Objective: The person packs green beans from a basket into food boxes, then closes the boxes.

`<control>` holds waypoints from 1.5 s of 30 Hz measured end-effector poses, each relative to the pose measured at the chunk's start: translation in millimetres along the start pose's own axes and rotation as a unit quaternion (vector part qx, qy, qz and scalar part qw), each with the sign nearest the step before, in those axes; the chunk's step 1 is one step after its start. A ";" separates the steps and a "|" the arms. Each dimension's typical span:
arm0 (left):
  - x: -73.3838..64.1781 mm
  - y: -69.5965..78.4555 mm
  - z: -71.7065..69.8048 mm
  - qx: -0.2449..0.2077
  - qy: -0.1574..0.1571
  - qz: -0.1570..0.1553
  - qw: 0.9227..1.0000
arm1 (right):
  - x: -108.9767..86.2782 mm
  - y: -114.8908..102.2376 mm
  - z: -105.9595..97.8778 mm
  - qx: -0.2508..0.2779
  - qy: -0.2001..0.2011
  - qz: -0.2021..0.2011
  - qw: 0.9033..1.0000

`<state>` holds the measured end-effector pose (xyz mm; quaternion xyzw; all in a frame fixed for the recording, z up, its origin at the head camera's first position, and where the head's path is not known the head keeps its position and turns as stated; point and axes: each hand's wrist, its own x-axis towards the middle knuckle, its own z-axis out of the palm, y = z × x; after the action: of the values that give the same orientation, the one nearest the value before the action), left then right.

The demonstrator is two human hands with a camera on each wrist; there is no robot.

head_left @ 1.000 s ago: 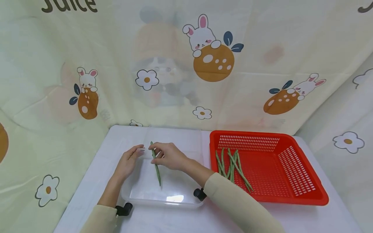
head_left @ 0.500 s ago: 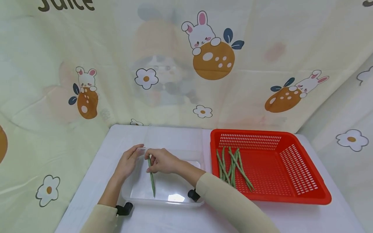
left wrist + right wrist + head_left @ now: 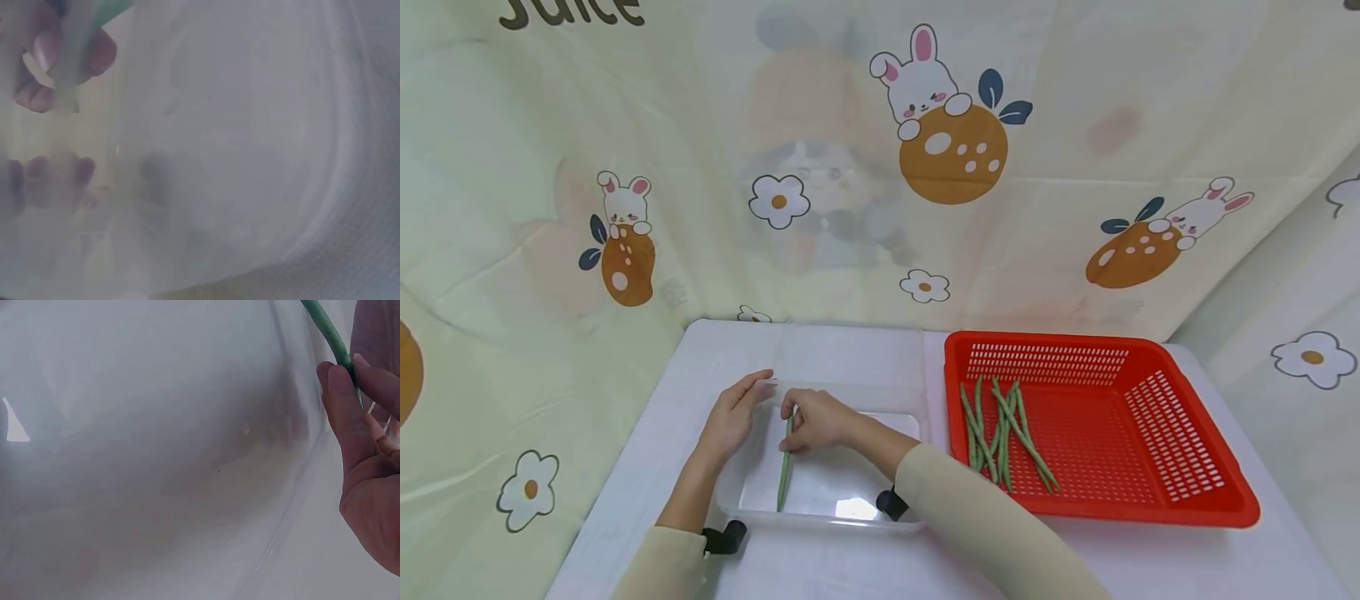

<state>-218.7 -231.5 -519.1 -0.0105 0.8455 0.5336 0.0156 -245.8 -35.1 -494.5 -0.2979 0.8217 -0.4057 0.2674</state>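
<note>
Right grip (image 3: pixel 816 421) clamped on one green bean (image 3: pixel 784 482), clear tray (image 3: pixel 842 477) under it, left hand (image 3: pixel 730 421) uncurled just left; reads as placing step, next move calls for settling bean flat, then release.

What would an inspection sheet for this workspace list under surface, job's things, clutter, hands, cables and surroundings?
Surface: white table.
Job's things: green bean within the outline of the clear box, contact with its floor unclear; red basket to the right, holding other beans.
Clutter: nothing seen.
Left hand: at the box's left side, fingers extended; grip on the wall not evident.
Right hand: pinches the green bean.
Cables: nothing seen.
Surroundings: patterned cloth with rabbits, fruit and flowers behind the table.
</note>
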 end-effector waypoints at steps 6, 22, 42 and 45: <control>-3.2 3.2 -0.1 -0.003 -0.002 -0.002 1.000 | 3.6 -2.0 3.6 -0.027 -0.016 -0.007 0.999; -2.4 3.9 0.5 0.001 -0.002 -0.007 1.000 | -0.2 -7.1 2.3 -0.108 -0.061 -0.012 0.992; -3.4 3.9 1.9 -0.010 -0.003 -0.011 1.000 | -46.3 -44.0 -44.7 -0.220 -0.014 -0.093 0.971; -3.2 3.7 1.5 -0.015 -0.004 -0.010 1.000 | -53.9 -44.2 -55.9 -0.213 0.005 -0.092 0.973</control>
<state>-215.6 -228.6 -516.3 -0.0166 0.8372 0.5461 0.0243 -235.2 9.5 -417.8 -0.4206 0.8594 -0.2458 0.1554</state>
